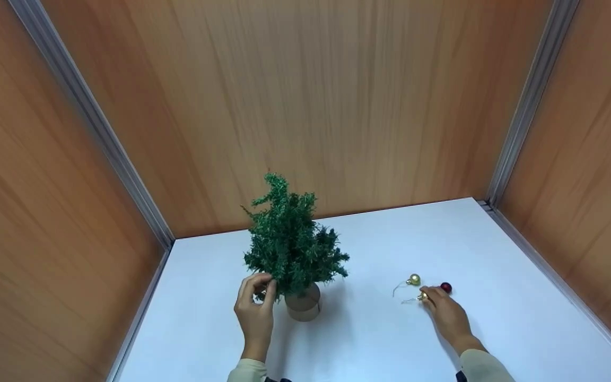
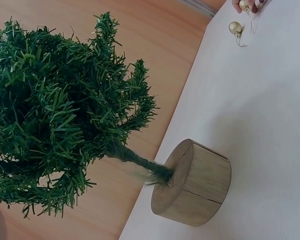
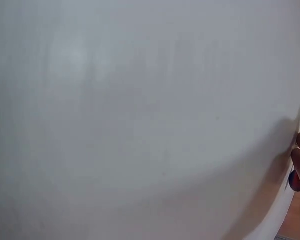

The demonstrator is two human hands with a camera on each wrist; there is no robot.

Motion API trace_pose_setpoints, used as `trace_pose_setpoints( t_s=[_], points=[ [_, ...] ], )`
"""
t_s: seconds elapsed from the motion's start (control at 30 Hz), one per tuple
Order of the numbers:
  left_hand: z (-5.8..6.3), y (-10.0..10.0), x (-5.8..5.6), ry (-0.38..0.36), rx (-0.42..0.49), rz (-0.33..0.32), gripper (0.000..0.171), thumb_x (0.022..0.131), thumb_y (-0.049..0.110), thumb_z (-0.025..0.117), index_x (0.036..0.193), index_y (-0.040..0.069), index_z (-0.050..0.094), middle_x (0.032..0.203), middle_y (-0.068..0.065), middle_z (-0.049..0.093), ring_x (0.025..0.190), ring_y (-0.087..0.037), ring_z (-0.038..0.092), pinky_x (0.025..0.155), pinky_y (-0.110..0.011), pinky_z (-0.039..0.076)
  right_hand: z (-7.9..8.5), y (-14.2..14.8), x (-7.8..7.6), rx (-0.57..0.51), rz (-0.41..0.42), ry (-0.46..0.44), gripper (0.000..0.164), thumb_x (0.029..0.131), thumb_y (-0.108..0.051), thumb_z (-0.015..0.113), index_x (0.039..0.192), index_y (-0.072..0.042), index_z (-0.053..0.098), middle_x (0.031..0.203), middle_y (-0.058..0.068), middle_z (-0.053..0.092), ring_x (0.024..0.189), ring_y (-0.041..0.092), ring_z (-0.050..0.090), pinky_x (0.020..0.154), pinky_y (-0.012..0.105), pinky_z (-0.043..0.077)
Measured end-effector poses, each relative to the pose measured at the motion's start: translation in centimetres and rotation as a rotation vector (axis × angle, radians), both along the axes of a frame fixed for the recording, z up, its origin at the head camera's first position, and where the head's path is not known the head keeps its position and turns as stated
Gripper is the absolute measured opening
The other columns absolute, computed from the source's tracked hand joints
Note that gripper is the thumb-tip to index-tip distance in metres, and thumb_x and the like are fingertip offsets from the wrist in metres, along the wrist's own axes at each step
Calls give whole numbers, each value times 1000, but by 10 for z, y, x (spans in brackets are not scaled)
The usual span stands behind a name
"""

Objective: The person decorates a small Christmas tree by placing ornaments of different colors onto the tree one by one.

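A small artificial Christmas tree point(image 1: 292, 241) stands on a round wooden base point(image 2: 205, 187). At its lower left side, my left hand point(image 1: 255, 313) has its fingers and thumb curled at a green branch, which it appears to pinch; the fingertips are partly lost in the foliage. Farther right, my right hand point(image 1: 450, 317) pinches a gold bauble point(image 1: 422, 297) with a thin hanging loop, low over the table. Just beyond it lies another gold bauble point(image 1: 415, 279), its thread trailing left. A dark red bauble point(image 1: 446, 287) lies beside the right hand's fingers.
The white tabletop point(image 1: 380, 339) is bounded by wood-grain panels point(image 1: 337, 106) at the back and both sides. Grey metal profiles point(image 1: 528, 101) run along the corners. The tree's shadow falls on the table near its base.
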State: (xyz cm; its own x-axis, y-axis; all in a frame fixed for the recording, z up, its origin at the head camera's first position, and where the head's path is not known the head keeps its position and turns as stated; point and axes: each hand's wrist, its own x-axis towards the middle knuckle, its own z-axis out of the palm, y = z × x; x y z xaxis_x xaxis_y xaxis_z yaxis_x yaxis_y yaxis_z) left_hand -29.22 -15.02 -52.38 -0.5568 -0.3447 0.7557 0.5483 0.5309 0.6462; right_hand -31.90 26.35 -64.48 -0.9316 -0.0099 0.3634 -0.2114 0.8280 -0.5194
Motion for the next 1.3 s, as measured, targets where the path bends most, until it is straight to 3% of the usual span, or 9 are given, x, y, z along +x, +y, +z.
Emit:
trace_pose_setpoints(
  t_s=[0.23,0.47,0.6,0.87,1.13,1.3],
  points=[
    [3,0,3,6,-11,-1,19,82,-3,76,95,9,70,99,0,67,84,-10,60,72,-19,49,3,0,-1,-15,10,-3,36,96,-13,64,130,-3,61,127,15,60,118,39,59,96,52,47],
    [28,9,17,34,-16,-35,17,81,-12,73,92,0,68,96,-11,66,81,-18,59,71,-18,47,10,-2,-1,-54,7,2,37,98,-13,62,133,-4,59,129,13,60,119,37,59,95,51,49],
    [34,9,20,44,-22,-52,16,81,-12,72,93,-1,68,95,-11,66,80,-17,59,72,-16,46,16,-4,-2,-54,-3,21,36,98,-14,61,133,-3,59,127,12,60,117,37,59,93,51,50],
    [32,8,22,28,-9,-47,15,81,-11,73,93,-1,69,96,-11,67,81,-19,61,71,-21,49,23,-7,-1,-68,-11,14,34,99,-14,59,132,-4,60,125,11,61,115,34,60,93,49,50],
    [29,7,23,-14,5,-26,16,84,-6,73,97,1,69,96,-8,67,79,-18,60,71,-31,50,35,-10,-4,-230,5,-17,34,96,-8,62,130,-2,60,122,12,59,111,29,60,93,43,50],
    [27,7,22,-15,15,-39,16,84,-6,73,98,1,69,98,-7,68,81,-15,60,72,-27,50,41,-10,-5,-278,24,16,33,93,-3,64,126,0,62,119,13,57,103,25,60,87,33,52]
  ],
)
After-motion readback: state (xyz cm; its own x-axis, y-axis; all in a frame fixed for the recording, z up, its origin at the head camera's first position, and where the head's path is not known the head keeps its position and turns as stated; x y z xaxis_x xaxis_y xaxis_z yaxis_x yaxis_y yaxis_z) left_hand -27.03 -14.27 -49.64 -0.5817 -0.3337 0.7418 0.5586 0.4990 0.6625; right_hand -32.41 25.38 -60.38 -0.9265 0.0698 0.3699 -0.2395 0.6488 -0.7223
